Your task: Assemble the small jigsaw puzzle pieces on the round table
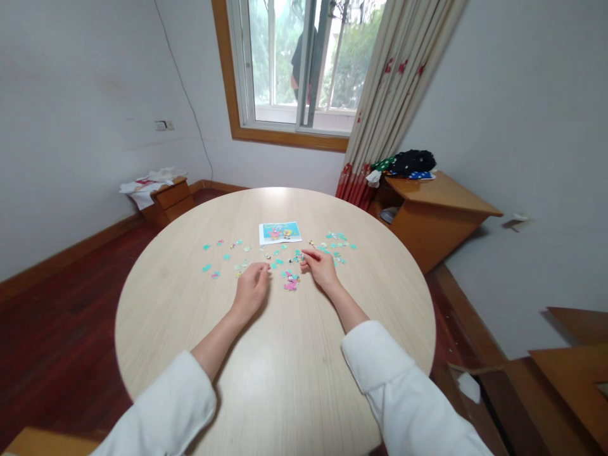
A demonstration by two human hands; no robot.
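Note:
My left hand (251, 291) rests near the tabletop, its fingers curled together. Whether anything small is between them is hidden. My right hand (322, 269) pinches a small jigsaw piece (303, 257) at its fingertips, above other loose pieces. Between my hands lies a partly joined pink and teal jigsaw section (291, 282). Just beyond, a printed picture card (280, 233) with cartoon figures lies flat. Teal jigsaw pieces (337, 237) are scattered to the right, and several more loose pieces (227, 257) lie on the left.
Everything lies on a round, pale wooden table (285, 380). Behind it are a window (308, 69) and a long curtain (403, 76). A wooden cabinet (441, 196) with cloths on top stands at the right. At the left is a small wooden stand (171, 201) with papers.

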